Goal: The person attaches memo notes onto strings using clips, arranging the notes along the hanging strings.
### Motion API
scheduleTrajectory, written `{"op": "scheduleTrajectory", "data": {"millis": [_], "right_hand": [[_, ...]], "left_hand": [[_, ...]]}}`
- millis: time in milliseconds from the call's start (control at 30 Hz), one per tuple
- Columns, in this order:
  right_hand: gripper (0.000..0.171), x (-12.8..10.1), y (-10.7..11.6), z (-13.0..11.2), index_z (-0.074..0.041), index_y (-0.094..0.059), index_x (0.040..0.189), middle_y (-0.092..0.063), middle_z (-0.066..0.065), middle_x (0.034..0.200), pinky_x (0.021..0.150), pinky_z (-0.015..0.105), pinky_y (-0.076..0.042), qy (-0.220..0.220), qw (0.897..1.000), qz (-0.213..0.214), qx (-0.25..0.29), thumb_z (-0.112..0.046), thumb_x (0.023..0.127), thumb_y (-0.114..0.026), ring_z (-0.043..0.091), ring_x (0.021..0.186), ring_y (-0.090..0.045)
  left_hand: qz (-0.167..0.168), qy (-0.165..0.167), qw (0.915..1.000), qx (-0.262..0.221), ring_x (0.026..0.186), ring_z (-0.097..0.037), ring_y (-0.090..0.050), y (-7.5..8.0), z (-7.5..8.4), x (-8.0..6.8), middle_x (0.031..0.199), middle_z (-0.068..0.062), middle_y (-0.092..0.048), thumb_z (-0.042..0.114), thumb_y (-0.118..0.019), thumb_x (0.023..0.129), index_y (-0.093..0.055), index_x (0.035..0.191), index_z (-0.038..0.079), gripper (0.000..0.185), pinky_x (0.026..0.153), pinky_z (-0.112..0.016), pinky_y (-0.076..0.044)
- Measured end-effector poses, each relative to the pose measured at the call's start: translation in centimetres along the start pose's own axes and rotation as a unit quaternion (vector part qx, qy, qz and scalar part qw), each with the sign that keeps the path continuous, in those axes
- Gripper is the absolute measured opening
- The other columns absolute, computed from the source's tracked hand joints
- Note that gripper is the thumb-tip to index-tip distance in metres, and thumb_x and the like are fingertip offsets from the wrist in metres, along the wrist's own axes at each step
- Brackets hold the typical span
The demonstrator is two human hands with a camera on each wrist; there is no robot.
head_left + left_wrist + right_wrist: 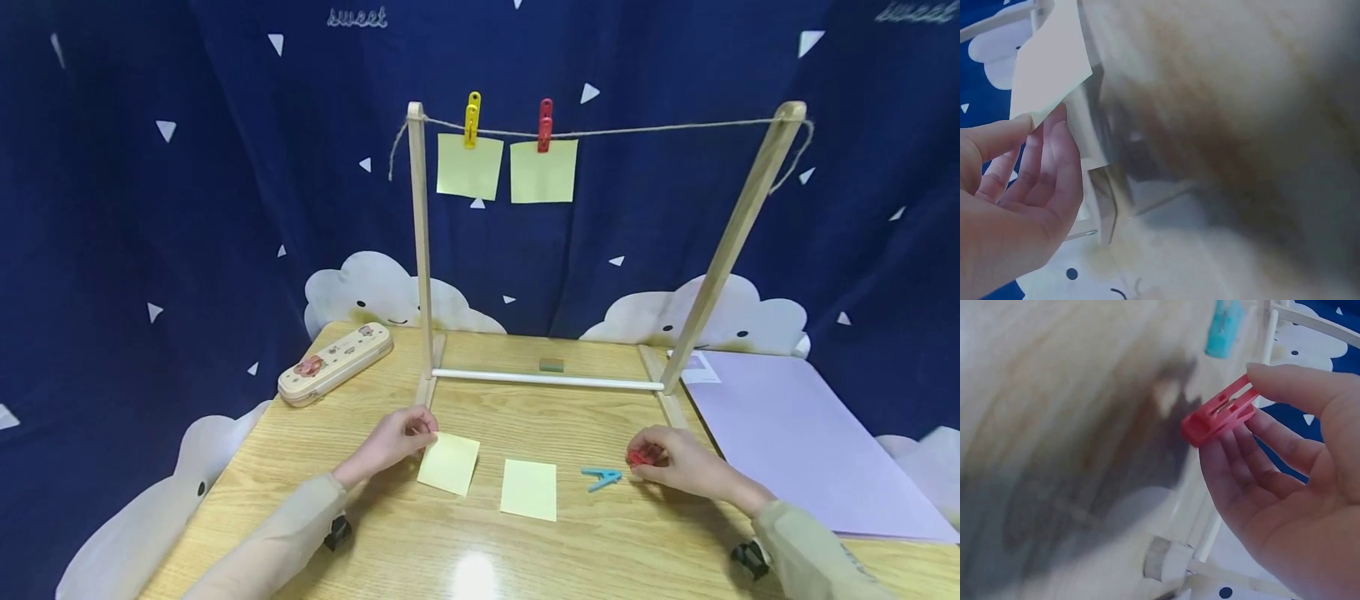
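Note:
My left hand pinches the corner of a pale yellow paper square between thumb and fingers; the left wrist view shows the sheet tilted up from the fingertips. A second yellow square lies flat on the table to its right. In my right hand is a red clothespin, held between thumb and fingers above the wood. Just left of that hand rests a blue clothespin. Two more squares hang from a string, one by a yellow clothespin, the other by a red one.
The string is tied between two wooden posts, joined low down by a white rod. A pencil case sits at the back left. Purple sheets cover the right side. A small green-brown block lies behind the rod.

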State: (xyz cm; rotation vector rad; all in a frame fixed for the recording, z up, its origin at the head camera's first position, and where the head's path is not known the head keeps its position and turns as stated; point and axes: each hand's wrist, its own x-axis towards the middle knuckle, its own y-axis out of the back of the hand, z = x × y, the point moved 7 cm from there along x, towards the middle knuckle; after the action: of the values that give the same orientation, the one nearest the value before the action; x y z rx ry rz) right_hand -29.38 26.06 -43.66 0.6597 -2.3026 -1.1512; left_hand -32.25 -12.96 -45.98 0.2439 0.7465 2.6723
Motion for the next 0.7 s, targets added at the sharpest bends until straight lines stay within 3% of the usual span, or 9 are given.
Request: {"op": "scheduleTrajectory", "data": {"millis": [200,333,433,567,700], "right_hand": [[0.016,0.2,2.0,-0.2,-0.002,-0.067,0.102,-0.067,-0.004,0.084,0.062,0.021,-0.055,0.0,1.0,0.026,-0.011,-0.009,0.089,-0.073,-0.005,0.077,-0.058],[0.018,0.4,3.2,-0.7,-0.002,-0.067,0.105,-0.069,0.002,0.089,0.063,0.022,-0.056,0.019,0.999,0.043,-0.018,-0.006,0.089,-0.071,-0.003,0.079,-0.062],[0.017,0.8,4.2,-0.9,-0.003,-0.067,0.107,-0.069,0.004,0.092,0.064,0.023,-0.057,-0.001,0.999,0.035,-0.004,-0.007,0.091,-0.069,-0.002,0.08,-0.063],[0.015,1.5,5.8,-1.1,-0.003,-0.066,0.107,-0.068,-0.001,0.088,0.069,0.025,-0.057,-0.036,0.999,0.027,0.004,-0.011,0.094,-0.066,0.0,0.082,-0.064],[0.014,2.6,7.8,-1.8,-0.006,-0.066,0.106,-0.069,-0.005,0.082,0.071,0.025,-0.056,-0.029,0.998,0.045,-0.017,-0.012,0.094,-0.066,0.002,0.082,-0.067]], "left_hand": [[0.023,-0.03,0.9993,0.004,0.07,-0.017,-0.063,0.9,1.9,1.1,0.088,-0.018,-0.067,0.0,-0.064,0.092,-0.061,0.094,-0.002,0.004,0.062,-0.04,-0.06],[0.053,-0.05,0.9972,0.016,0.075,-0.014,-0.062,1.4,3.9,2.1,0.09,-0.018,-0.069,-0.001,-0.063,0.091,-0.063,0.095,-0.001,0.004,0.064,-0.027,-0.057],[0.064,-0.061,0.996,0.017,0.079,-0.015,-0.063,1.4,5.6,3.1,0.091,-0.017,-0.069,0.0,-0.063,0.092,-0.064,0.097,0.0,0.005,0.065,-0.02,-0.053],[0.06,-0.08,0.995,0.004,0.08,-0.018,-0.064,0.9,8.0,5.0,0.093,-0.018,-0.069,0.002,-0.062,0.094,-0.063,0.1,0.0,0.006,0.067,-0.029,-0.058],[0.075,-0.106,0.9915,-0.005,0.084,-0.021,-0.065,0.9,10.2,6.9,0.096,-0.02,-0.069,0.002,-0.059,0.096,-0.062,0.101,-0.001,0.007,0.069,-0.029,-0.056]]}}
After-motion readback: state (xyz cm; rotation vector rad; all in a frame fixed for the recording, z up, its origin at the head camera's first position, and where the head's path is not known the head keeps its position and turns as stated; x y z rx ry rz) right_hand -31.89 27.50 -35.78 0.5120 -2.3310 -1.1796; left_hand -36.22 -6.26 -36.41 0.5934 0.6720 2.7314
